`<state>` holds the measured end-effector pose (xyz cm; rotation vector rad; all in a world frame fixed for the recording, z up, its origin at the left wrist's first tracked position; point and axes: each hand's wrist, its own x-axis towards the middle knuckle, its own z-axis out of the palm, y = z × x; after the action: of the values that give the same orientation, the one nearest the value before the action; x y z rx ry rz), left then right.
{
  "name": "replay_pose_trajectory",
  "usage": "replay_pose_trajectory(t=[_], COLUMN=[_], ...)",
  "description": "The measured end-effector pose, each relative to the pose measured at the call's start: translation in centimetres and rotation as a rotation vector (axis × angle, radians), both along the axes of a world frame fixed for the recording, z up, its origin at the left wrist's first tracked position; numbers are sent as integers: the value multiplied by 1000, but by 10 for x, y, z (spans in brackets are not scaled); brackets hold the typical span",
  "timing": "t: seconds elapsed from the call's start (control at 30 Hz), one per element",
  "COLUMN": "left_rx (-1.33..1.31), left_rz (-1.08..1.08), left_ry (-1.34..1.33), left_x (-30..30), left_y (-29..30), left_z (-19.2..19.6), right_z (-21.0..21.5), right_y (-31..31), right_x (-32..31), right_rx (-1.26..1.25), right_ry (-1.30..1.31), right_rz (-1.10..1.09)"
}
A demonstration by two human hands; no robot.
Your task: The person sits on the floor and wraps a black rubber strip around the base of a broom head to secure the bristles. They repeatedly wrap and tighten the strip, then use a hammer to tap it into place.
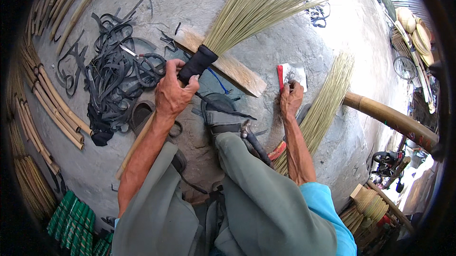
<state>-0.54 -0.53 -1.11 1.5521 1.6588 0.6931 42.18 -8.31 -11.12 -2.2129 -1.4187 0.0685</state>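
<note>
Broom [247, 9]: pale splayed straws, black-wrapped neck, gripped in our left hand [173, 92]; our right hand [290, 98] pinches a white packet [295, 73].

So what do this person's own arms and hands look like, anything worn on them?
Both forearms are bare and lean, with no gloves, watch or rings visible on the left hand or the right hand. A bright blue short sleeve covers the right upper arm; only a sliver of blue shows by the left elbow.
</note>
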Motion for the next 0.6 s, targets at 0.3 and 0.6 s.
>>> replay_pose_trajectory(t=[0.3,0.6], left_rx=[71,90], left_rz=[9,31], left_ry=[-7,2], left_x=[1,3], left_y=[0,-1], left_z=[-5,-5], right_z=[3,7], right_y=[4,11], right_x=[-10,-5], right_rx=[45,-56], right_ry=[6,-216], right_rz=[-30,102])
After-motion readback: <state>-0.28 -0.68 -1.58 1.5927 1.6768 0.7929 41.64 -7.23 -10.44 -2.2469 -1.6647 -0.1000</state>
